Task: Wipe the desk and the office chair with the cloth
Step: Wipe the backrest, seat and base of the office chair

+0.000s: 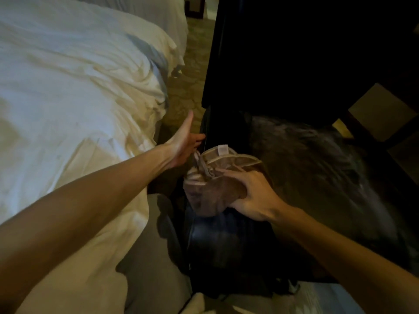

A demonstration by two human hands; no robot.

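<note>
Cloth: we see the brownish cloth (215, 189) bunched up against the left side of the office chair (317, 166), folded edges and a small white tag turned upward.
Right hand: our right hand (254, 196) grips the cloth from the right, fingers curled over the bundle and thumb underneath, pressing it onto the dark upholstery.
Left hand: our left hand (181, 143) is spread, thumb pointing up and fingers fairly straight, touching the chair's left side edge. It looks to us like a steadying touch, not a grip.
Chair: black and leather-like. The seat shows a dull streaky sheen to the right of the cloth, and a darker padded part lies nearer to us below it. It is too dim to tell which part the cloth sits on.
Desk: the desk (294, 53) is the dark mass beyond the chair. Its top does not show, so we cannot say whether it has been wiped.
Surroundings: a bed (68, 87) with rumpled white sheets fills the left, with patterned carpet (195, 64) between the bed and the chair.
Step in hand: we judge that we are wiping the chair's left side.
Progress: the streaks on the seat may be wipe marks or only reflected light. We take the chair as partly done at best.
Left to do: the rest of the chair, and possibly the desk.
</note>
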